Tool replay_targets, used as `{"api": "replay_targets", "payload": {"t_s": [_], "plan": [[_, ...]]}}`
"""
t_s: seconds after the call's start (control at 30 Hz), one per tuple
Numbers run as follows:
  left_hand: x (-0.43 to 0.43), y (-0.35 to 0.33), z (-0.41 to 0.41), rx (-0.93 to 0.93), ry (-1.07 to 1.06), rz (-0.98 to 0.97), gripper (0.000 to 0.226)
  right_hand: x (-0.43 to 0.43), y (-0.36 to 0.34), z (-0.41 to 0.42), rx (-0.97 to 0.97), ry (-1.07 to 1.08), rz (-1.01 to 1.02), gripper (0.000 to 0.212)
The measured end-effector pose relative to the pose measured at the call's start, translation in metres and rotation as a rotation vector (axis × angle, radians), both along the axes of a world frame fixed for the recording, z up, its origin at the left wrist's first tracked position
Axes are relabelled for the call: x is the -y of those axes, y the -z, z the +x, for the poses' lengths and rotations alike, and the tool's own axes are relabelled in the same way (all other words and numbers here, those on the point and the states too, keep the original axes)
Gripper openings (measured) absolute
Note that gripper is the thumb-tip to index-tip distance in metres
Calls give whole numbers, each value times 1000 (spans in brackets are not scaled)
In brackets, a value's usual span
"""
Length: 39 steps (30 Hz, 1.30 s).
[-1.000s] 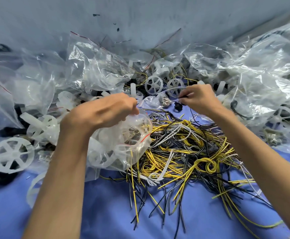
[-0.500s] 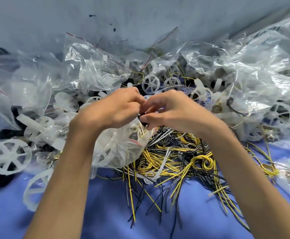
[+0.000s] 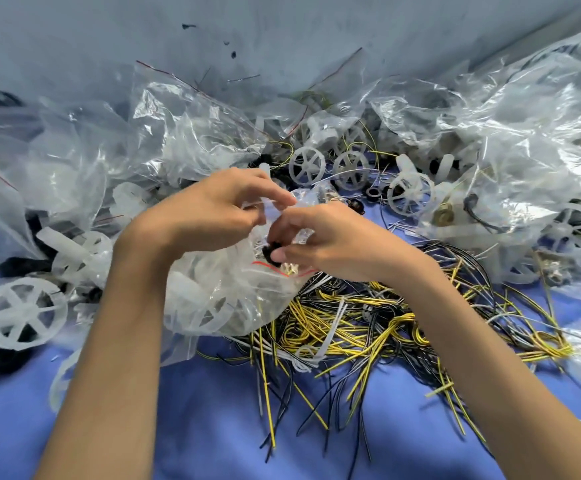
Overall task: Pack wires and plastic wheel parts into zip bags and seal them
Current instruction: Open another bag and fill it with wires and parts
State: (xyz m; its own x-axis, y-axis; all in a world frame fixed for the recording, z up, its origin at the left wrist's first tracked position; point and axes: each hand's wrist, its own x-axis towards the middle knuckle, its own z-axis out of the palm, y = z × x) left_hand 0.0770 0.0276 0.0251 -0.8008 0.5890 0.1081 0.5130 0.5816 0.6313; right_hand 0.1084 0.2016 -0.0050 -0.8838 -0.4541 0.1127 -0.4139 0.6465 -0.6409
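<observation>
Carefully feeding a small black part (image 3: 270, 252), pinched in right hand (image 3: 330, 244) fingertips, into the zip bag (image 3: 220, 292) lying on the wires (image 3: 368, 317), with mouth pinched open by the left hand (image 3: 209, 216); best dropped deep, clear of the red seal strip (image 3: 265, 264).

I read the flat blue table cover (image 3: 213, 427) as plain, with no pattern. The tangled pile of thin wires (image 3: 368, 327) is mostly yellow and black, with a few white strands running through. The clear plastic zip bag (image 3: 220, 292) is colourless except for a thin red line along its mouth. The spoked plastic wheel (image 3: 19, 315) at far left is milky, translucent white. The small round black part (image 3: 270, 253) at the bag's mouth is solid black. The pale grey-blue wall (image 3: 316, 36) carries scattered dark specks.
</observation>
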Motion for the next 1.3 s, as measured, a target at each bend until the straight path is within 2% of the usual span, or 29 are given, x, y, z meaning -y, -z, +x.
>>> {"api": "replay_targets", "payload": {"t_s": [0.17,0.27,0.33,0.47,0.57,0.63,0.77,0.9,1.0,1.13,1.3], "plan": [[11,-7,3,-44,-15,-8,52,-10,-7,2,11,-71,323,17],[8,-9,6,-70,-29,-14,50,-14,-12,1,-8,-45,402,20],[0,-11,10,-88,-27,9,47,-12,-10,-1,-63,-45,366,21],[-16,-13,16,-102,9,55,43,1,-4,1,-152,-108,101,15],[-18,-14,16,-74,23,86,43,11,2,2,-165,-122,37,16],[-18,-14,17,-62,28,100,47,15,4,3,-153,-158,21,21],[-15,-15,18,-51,31,92,49,13,3,5,-108,-241,172,23],[-11,-13,13,-79,-16,79,46,2,-7,4,-60,-190,185,21],[-5,-11,9,-97,-66,53,47,-16,-20,3,-32,-128,70,30],[1,-7,2,-118,-156,-10,48,-44,-32,2,-72,43,-97,22],[2,-6,-1,-149,-283,-105,45,-68,-34,0,-90,162,51,11]]}}
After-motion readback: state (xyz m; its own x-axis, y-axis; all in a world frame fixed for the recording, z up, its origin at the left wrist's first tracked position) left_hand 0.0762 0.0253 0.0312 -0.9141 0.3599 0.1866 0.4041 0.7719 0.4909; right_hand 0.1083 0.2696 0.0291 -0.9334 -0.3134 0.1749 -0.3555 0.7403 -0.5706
